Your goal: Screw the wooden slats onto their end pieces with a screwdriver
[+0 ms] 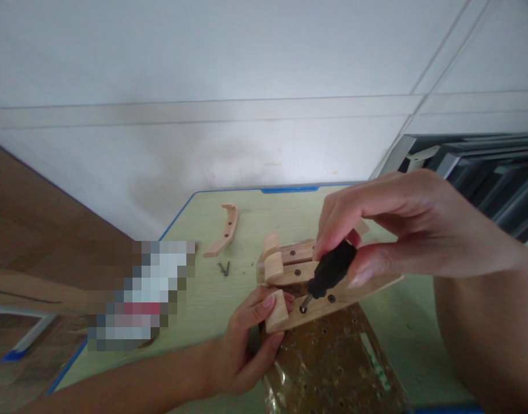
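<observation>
My right hand (376,230) grips the black handle of a short screwdriver (333,269) between thumb and fingers. Its metal tip points down at a screw hole (303,309) in the nearest curved wooden piece (320,307). Around the left end of that piece, my left hand (255,333) is closed, thumb below and fingers on top. Two similar wooden pieces (285,275) with dark screw holes lie just behind it. Under the front piece is a brown, tape-wrapped block (333,368) dotted with small holes.
Another curved wooden piece (229,230) with two holes lies farther back on the pale table (212,322). Several small screws (224,268) lie before it. A pixelated object (147,299) occupies the left edge. Dark panels (497,184) lean at right, and a white wall (229,149) stands behind.
</observation>
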{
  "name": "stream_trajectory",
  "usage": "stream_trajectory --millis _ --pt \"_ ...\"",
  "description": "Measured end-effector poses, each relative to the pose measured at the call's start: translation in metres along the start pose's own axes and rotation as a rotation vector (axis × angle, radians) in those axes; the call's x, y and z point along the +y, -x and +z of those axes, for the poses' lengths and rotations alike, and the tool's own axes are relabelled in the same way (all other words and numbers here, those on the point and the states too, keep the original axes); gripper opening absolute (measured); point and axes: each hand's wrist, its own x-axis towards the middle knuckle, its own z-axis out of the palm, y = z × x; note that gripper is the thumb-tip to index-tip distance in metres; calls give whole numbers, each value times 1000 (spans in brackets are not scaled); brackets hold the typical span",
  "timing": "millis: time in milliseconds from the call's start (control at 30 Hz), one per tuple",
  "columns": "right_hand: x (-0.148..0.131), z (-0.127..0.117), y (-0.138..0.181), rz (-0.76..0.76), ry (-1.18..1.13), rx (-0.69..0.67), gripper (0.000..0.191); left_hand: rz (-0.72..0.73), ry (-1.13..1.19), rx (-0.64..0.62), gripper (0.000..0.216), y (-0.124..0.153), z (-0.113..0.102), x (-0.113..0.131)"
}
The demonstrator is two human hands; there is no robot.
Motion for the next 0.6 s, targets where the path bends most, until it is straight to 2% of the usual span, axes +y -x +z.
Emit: stream_trajectory --millis 200,433,600 --pt "0 2 0 32 8 7 8 0 17 -7 75 0 0 1" --pt "1 6 -2 5 298 104 16 -10 36 -7 71 -3 1 1" --pt "5 10 -6 13 468 150 31 -14 43 -3 70 -2 1 0"
